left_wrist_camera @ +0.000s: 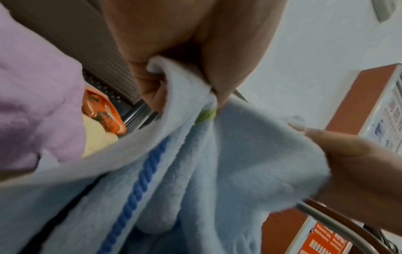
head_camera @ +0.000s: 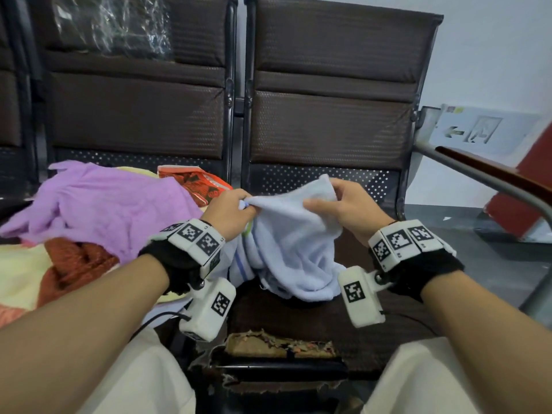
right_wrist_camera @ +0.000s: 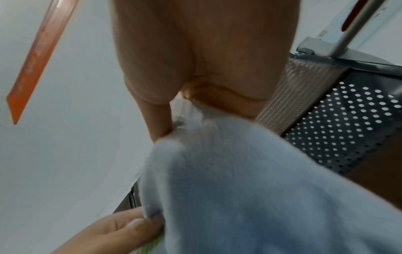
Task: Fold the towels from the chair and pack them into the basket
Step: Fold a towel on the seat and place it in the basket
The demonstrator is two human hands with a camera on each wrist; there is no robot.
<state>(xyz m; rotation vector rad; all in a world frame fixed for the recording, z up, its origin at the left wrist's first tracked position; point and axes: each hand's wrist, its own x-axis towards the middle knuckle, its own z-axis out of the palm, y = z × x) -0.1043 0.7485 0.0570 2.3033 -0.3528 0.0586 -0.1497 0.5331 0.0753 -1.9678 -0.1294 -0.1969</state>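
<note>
Towel: the pale blue towel [head_camera: 294, 234] hangs bunched between your hands above the brown chair seat [head_camera: 298, 318].
Grip: your left hand [head_camera: 230, 212] pinches one edge, your right hand [head_camera: 348, 207] the next.
Technique: slide both pinches outward to true corners, then pull the top edge taut before folding.
Basket: not in view.

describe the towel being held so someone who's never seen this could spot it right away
On the brown chair seat straight ahead, a pale blue towel hangs bunched between the left hand and the right hand, each pinching its top edge. Unlike the purple towel and the rust-orange cloth piled on the seat to the left, it is lifted and carries a darker blue stripe.
</note>
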